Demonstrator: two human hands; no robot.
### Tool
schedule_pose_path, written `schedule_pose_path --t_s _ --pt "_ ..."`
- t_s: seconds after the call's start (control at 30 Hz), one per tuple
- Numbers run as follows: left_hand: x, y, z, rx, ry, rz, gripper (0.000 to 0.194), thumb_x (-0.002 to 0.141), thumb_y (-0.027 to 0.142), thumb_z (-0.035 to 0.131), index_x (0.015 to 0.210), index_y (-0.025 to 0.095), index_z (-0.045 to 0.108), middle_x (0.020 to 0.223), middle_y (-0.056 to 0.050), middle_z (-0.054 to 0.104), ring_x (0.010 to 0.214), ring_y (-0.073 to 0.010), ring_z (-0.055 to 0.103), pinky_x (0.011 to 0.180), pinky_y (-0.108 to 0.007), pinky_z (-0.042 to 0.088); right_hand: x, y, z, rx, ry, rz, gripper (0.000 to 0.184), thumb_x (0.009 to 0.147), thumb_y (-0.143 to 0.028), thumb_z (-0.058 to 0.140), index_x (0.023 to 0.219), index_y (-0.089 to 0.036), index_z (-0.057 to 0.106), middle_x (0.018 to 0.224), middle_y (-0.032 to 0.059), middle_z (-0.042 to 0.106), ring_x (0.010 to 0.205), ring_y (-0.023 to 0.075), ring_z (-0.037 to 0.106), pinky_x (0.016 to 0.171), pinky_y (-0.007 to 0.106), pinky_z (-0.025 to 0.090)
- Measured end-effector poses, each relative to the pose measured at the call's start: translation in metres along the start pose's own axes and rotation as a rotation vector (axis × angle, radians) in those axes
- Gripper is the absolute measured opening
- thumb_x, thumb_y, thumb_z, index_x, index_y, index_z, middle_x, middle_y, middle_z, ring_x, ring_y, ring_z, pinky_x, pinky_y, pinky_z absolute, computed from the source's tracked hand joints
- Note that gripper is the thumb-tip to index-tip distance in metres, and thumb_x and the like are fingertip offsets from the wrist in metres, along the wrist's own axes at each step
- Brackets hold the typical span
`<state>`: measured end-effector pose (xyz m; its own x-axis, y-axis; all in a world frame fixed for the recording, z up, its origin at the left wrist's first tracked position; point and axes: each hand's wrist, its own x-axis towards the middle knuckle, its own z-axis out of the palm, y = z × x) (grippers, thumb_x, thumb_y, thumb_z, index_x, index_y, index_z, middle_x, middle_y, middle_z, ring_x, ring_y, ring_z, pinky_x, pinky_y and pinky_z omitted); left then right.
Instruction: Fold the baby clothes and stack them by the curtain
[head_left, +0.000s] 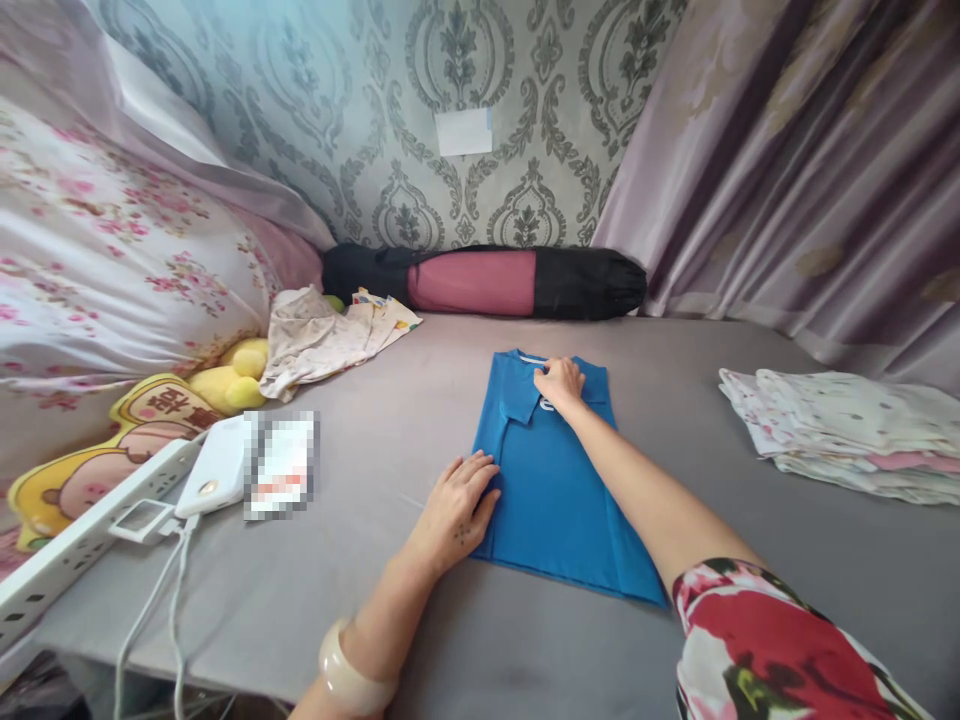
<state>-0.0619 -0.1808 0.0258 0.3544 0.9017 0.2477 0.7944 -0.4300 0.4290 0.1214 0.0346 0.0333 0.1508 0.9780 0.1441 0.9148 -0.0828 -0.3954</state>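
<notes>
A: Where does the blue shirt (559,490) lie on the desk (697,430)?

B: About the middle, folded flat, hem toward the near edge. A strip of grey cover separates that hem from the near edge.

A: And room to either side?

B: Wide on the right: grey surface runs as far as the folded stack (855,435) by the right edge. On the left there's a fair stretch before the pixelated item (283,465), the white device (216,465) and, at the left edge, the power strip (75,550).

A: Behind it?

B: More cover, then the pink-and-black roll (472,282) lying along the far edge. A crumpled pale cloth (322,335) sits toward the far left corner.

A: Which way does the shirt point?

B: Neckline to the far edge. Its long axis runs far to near, with the right side slanting outward toward the hem.

A: The hands?

B: The left hand (465,502) lies flat over the shirt's left edge, fingers extended, thumb slightly apart. The right hand (561,382) is narrow, fingertips bunched on the cloth beside the neckline; I can't tell whether they pinch it.
</notes>
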Motion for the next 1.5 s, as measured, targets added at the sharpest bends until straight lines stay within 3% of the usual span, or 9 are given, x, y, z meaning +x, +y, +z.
schedule_pose_path --t_s 0.17,0.33,0.53,0.63,0.73,0.83,1.0,1.2,1.5 --pt "0.0 -0.001 0.0 -0.001 -0.006 0.002 0.033 0.099 0.03 0.041 0.126 0.02 0.057 0.137 -0.01 0.058 0.134 -0.0234 0.047 0.113 -0.048 0.038 -0.011 -0.019 0.001 0.063 0.045 -0.193 0.023 0.088 -0.024 0.049 0.103 -0.018 0.065 0.114 0.0109 0.063 0.113 0.0258 0.053 0.094 0.036 0.039" --pt "0.0 -0.001 0.0 -0.004 -0.014 -0.003 0.033 0.099 0.031 0.04 0.126 0.019 0.057 0.137 -0.01 0.058 0.134 -0.0235 0.047 0.113 -0.048 0.037 -0.028 -0.035 0.009 0.096 0.003 -0.394 0.025 0.088 -0.015 0.043 0.103 -0.016 0.063 0.109 0.0098 0.065 0.105 0.0217 0.057 0.093 0.029 0.039" --pt "0.0 -0.001 0.0 -0.002 -0.014 0.008 0.032 0.099 0.03 0.041 0.125 0.019 0.056 0.137 -0.01 0.058 0.134 -0.0238 0.048 0.113 -0.049 0.038 -0.036 -0.04 0.018 0.027 -0.045 -0.513 0.026 0.082 -0.008 0.044 0.1 -0.014 0.062 0.107 0.011 0.065 0.103 0.0213 0.058 0.092 0.028 0.04" --pt "0.0 -0.002 0.001 0.001 -0.01 0.015 0.032 0.099 0.03 0.041 0.126 0.018 0.056 0.137 -0.01 0.058 0.134 -0.0238 0.047 0.113 -0.049 0.038 -0.038 -0.039 0.02 -0.007 -0.073 -0.517 0.024 0.086 -0.017 0.045 0.103 -0.011 0.061 0.106 0.0135 0.066 0.104 0.0233 0.058 0.094 0.03 0.041" --pt "0.0 -0.002 0.001 0.01 -0.01 0.018 0.032 0.099 0.03 0.041 0.125 0.019 0.055 0.137 -0.01 0.058 0.134 -0.0237 0.047 0.113 -0.049 0.038 -0.043 -0.038 0.022 -0.035 -0.112 -0.51 0.038 0.092 -0.026 0.041 0.121 -0.005 0.056 0.123 0.0186 0.062 0.118 0.0261 0.053 0.103 0.034 0.036" --pt "0.0 0.0 0.001 0.018 -0.006 0.025 0.032 0.1 0.031 0.039 0.125 0.02 0.055 0.137 -0.01 0.058 0.134 -0.0236 0.047 0.113 -0.049 0.038 -0.045 -0.039 0.023 -0.07 -0.161 -0.489 0.053 0.098 -0.03 0.031 0.14 -0.001 0.041 0.147 0.0201 0.044 0.138 0.0277 0.036 0.115 0.04 0.022" --pt "0.001 0.004 0.0 0.027 -0.017 0.027 0.035 0.101 0.036 0.037 0.126 0.019 0.054 0.138 -0.011 0.058 0.135 -0.0235 0.046 0.113 -0.049 0.038 -0.034 -0.051 0.022 -0.1 -0.29 -0.435 0.063 0.1 -0.04 0.018 0.15 -0.002 0.029 0.159 0.0155 0.022 0.148 0.0269 0.015 0.119 0.047 0.006" --pt "0.0 0.005 -0.001 0.037 -0.037 0.022 0.037 0.101 0.037 0.037 0.127 0.018 0.054 0.139 -0.012 0.056 0.135 -0.0236 0.045 0.113 -0.05 0.038 -0.016 -0.064 0.033 -0.13 -0.282 -0.397 0.068 0.1 -0.044 0.016 0.151 0.0 0.023 0.16 0.0158 0.016 0.149 0.0266 0.009 0.119 0.044 0.005" --pt "-0.001 0.004 -0.001 0.046 -0.037 0.041 0.036 0.1 0.035 0.038 0.127 0.018 0.054 0.139 -0.012 0.056 0.134 -0.0235 0.047 0.113 -0.049 0.038 -0.015 -0.061 0.049 -0.15 -0.259 -0.394 0.068 0.1 -0.043 0.021 0.15 0.002 0.026 0.16 0.0165 0.019 0.148 0.0266 0.011 0.119 0.04 0.006"
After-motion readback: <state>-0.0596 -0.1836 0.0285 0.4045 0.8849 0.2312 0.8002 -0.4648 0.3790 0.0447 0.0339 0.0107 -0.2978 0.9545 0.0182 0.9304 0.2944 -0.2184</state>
